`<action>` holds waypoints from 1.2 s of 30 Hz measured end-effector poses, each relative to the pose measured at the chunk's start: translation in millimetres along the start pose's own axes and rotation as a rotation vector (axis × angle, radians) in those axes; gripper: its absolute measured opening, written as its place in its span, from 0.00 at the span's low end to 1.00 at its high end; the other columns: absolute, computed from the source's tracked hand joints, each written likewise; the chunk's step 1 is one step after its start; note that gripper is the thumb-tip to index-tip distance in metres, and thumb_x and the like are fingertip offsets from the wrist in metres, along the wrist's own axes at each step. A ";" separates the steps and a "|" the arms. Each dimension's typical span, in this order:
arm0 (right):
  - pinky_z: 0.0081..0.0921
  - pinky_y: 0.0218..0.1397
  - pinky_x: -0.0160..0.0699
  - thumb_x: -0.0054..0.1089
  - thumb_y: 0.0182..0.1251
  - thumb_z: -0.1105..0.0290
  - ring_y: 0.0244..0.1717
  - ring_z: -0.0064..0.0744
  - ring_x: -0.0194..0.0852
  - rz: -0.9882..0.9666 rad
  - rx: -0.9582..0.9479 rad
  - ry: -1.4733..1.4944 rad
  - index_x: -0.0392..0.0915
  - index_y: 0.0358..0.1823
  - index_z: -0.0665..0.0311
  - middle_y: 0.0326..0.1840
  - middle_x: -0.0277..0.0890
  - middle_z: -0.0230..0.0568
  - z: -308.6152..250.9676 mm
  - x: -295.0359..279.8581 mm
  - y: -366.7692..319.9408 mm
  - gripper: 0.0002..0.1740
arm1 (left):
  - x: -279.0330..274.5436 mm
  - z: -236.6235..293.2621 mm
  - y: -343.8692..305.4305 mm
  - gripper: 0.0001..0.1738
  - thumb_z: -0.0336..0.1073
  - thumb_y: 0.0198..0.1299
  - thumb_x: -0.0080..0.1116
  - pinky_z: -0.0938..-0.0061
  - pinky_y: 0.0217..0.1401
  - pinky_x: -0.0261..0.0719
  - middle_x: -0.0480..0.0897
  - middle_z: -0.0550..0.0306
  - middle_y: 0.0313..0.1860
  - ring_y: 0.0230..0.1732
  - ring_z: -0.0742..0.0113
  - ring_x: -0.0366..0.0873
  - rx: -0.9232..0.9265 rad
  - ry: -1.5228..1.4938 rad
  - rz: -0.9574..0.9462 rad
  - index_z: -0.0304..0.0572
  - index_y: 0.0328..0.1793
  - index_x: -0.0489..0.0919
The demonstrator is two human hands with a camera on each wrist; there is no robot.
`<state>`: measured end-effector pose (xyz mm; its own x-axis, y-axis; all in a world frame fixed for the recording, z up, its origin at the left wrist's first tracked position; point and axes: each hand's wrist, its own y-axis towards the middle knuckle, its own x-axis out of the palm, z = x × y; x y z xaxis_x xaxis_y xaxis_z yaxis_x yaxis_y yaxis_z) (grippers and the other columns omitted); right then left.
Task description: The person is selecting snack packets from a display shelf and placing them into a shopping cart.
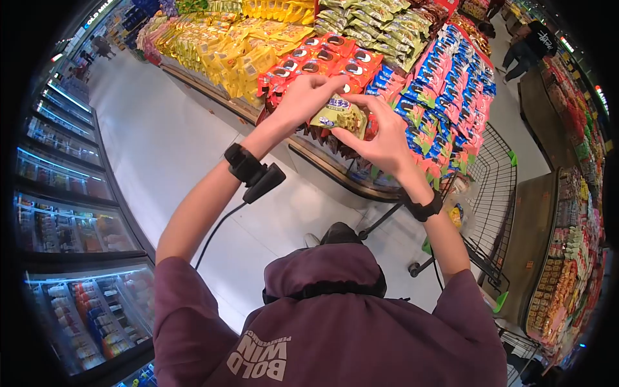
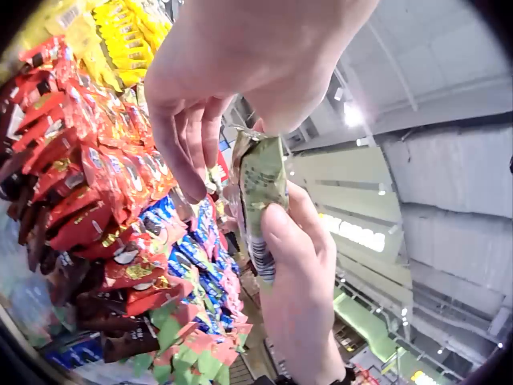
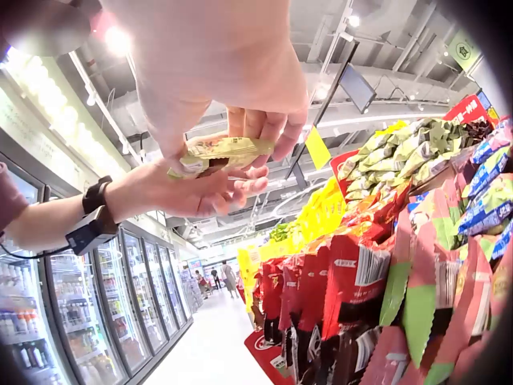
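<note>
Purple shirt point(image 1: 387, 329) nearest the camera. Pinches green packet point(image 1: 340, 117) in right hand point(image 1: 387, 142), thumb on 1 face, fingers nearly closed round the other, near the display stand's front edge point(image 1: 322, 169), beside red packets point(image 1: 322, 55). Has left hand point(image 1: 306, 102) at the packet's other end, fingers loosely bent; cannot tell whether any tips grip it. Best press lightly, support both ends evenly, and avoid crushing the contents
</note>
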<state>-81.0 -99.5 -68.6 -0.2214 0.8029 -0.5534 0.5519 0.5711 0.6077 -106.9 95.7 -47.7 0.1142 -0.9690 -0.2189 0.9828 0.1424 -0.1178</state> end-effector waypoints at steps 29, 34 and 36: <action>0.23 0.46 0.81 0.66 0.69 0.73 0.41 0.23 0.84 0.149 0.540 0.570 0.78 0.44 0.69 0.40 0.84 0.38 64.0 -60.1 28.3 0.08 | 36.0 -8.8 47.4 0.07 0.17 0.61 0.63 0.82 0.43 0.80 0.86 0.52 0.40 0.39 0.77 0.83 0.343 -0.548 0.061 0.33 0.38 0.77; 0.19 0.44 0.77 0.64 0.72 0.69 0.38 0.16 0.79 0.172 0.689 0.627 0.76 0.41 0.67 0.37 0.84 0.34 68.5 -59.4 32.2 0.08 | 43.7 -3.5 54.0 0.12 0.20 0.62 0.64 0.87 0.32 0.70 0.85 0.61 0.31 0.30 0.85 0.77 0.229 -0.610 0.124 0.40 0.31 0.74; 0.18 0.43 0.76 0.63 0.72 0.69 0.37 0.14 0.77 0.190 0.754 0.647 0.76 0.40 0.66 0.37 0.84 0.34 72.2 -59.6 36.4 0.08 | 49.3 2.6 54.7 0.12 0.21 0.63 0.64 0.86 0.31 0.70 0.83 0.63 0.29 0.29 0.85 0.76 0.157 -0.647 0.147 0.40 0.30 0.74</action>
<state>10.2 -138.9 -54.5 -0.3464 0.9357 0.0663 0.9380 0.3464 0.0110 -47.1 55.2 -62.5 0.2646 -0.8741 0.4073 0.9541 0.2987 0.0212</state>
